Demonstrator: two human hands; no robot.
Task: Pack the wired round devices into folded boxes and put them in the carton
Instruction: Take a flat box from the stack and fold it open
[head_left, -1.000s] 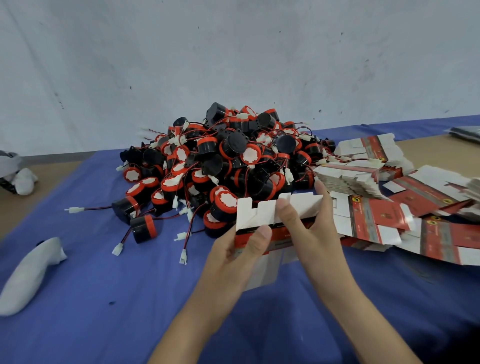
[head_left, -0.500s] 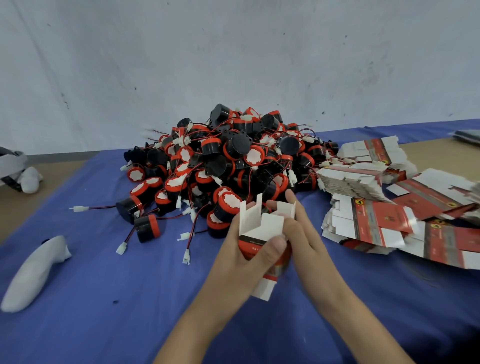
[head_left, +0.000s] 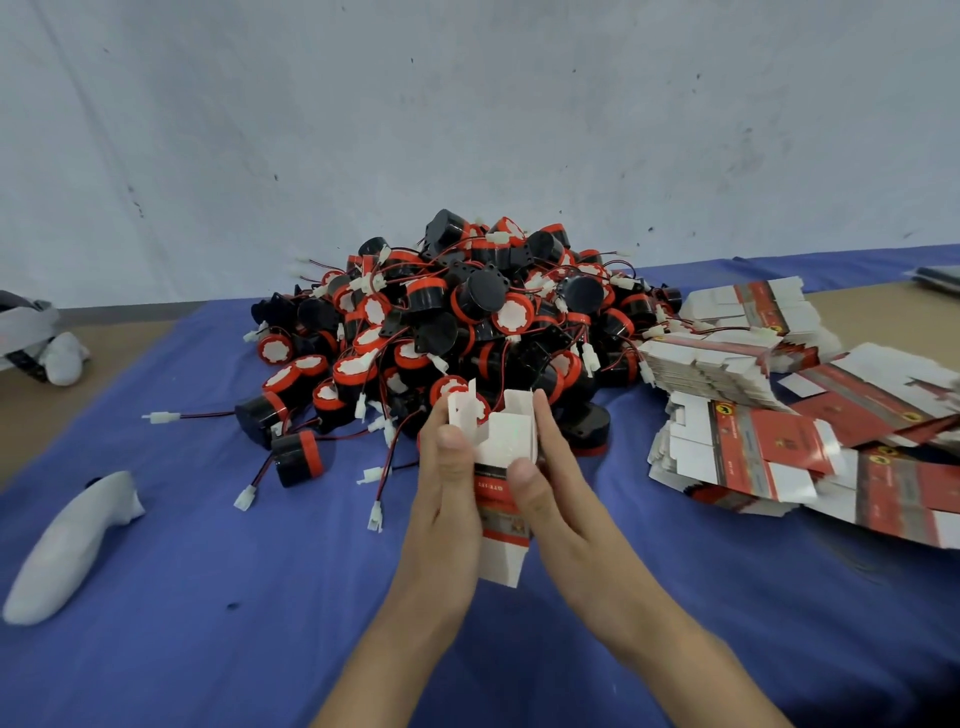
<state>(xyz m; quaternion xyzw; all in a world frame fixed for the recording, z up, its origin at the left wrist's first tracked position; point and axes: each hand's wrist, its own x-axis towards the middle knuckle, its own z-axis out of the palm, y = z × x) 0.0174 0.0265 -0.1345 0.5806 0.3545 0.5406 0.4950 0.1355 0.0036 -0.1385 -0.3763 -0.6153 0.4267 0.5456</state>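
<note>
A small red-and-white box (head_left: 503, 452) stands upright between my hands, its top flaps open and pointing up. My left hand (head_left: 445, 483) grips its left side with the thumb on the front. On the right side, my right hand (head_left: 550, 478) grips it, thumb pressed on the front panel. Just behind the box lies a big heap of black and red round devices (head_left: 457, 322) with red-black wires and white plugs. No carton is in view.
Flat unfolded red-and-white box blanks (head_left: 769, 447) lie stacked and fanned at the right. A white controller-shaped object (head_left: 72, 540) lies at the left on the blue cloth (head_left: 208, 597). Another white object (head_left: 57, 353) sits at the far left edge. A grey wall stands behind.
The flat blank has been squeezed into an upright box shape. Both hands moved closer together around it and lower, toward me.
</note>
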